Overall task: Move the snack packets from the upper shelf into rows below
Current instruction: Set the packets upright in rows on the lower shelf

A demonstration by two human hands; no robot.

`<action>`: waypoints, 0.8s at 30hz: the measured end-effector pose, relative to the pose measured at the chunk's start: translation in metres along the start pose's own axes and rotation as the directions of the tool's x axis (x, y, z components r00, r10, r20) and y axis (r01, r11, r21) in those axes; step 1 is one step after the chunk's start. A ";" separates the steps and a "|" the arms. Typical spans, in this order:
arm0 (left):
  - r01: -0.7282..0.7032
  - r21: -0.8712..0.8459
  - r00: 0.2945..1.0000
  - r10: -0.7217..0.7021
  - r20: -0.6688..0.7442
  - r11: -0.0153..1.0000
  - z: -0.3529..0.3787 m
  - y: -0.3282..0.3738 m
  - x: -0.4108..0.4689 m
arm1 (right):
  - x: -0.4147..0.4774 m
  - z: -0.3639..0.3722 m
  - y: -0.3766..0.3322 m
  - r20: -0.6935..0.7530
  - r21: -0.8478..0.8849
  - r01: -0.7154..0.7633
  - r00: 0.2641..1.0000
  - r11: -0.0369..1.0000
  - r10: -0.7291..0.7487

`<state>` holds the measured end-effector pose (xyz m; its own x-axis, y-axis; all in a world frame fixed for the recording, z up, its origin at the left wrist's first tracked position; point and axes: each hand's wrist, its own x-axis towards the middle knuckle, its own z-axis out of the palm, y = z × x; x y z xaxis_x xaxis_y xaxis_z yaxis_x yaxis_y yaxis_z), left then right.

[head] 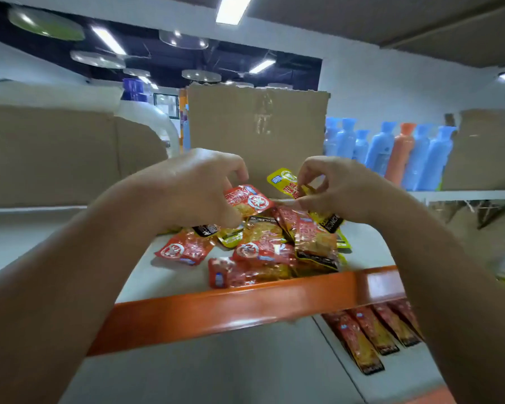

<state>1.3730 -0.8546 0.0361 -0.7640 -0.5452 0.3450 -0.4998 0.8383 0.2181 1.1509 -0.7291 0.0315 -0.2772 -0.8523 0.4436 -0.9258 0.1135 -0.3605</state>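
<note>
Down at the bottom, the pale grey lower shelf [216, 374] carries a row of long red-and-yellow snack packets [373, 333] lying side by side at the right, partly tucked under the glossy orange front rail [231, 310] of the shelf above. Over that rail, on the white upper shelf [368, 246], sits a loose heap of red, yellow and black foil snack packets [274, 252], overlapping every which way. Both bare forearms reach in over the heap. The left hand [193, 188] has its fingers curled and grips a red foil packet with a white round emblem [247, 201], lifted just above the pile. The right hand [341, 188] pinches a yellow foil packet [283, 180] between thumb and fingertips, held up at the back of the heap. Behind them stands a tall brown cardboard box [257, 126], another wide brown cardboard box [56, 153] to the left, and to the right a line of light blue plastic bottles [382, 147] with one orange plastic bottle [401, 147] among them.
</note>
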 end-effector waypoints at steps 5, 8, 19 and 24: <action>-0.137 -0.189 0.985 0.115 -0.126 0.972 0.035 0.098 0.017 | -0.066 -0.059 0.069 -0.121 0.069 -0.026 0.992 0.997 0.034; -0.181 -0.251 0.977 0.145 -0.154 0.951 0.059 0.165 0.025 | -0.109 -0.096 0.113 -0.179 0.078 -0.035 0.983 0.996 0.048; -0.227 -0.412 0.964 0.144 -0.222 0.882 0.173 0.350 0.045 | -0.243 -0.180 0.255 -0.301 0.064 -0.148 0.940 0.987 0.161; -0.223 -0.490 0.965 0.119 -0.234 0.843 0.225 0.398 0.057 | -0.273 -0.192 0.314 -0.306 0.029 -0.222 0.926 0.975 0.220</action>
<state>1.0386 -0.5532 -0.0625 -0.7014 -0.4246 0.5726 -0.0507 0.8309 0.5541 0.8867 -0.3628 -0.0457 -0.5389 -0.6083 0.5827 -0.8335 0.2848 -0.4736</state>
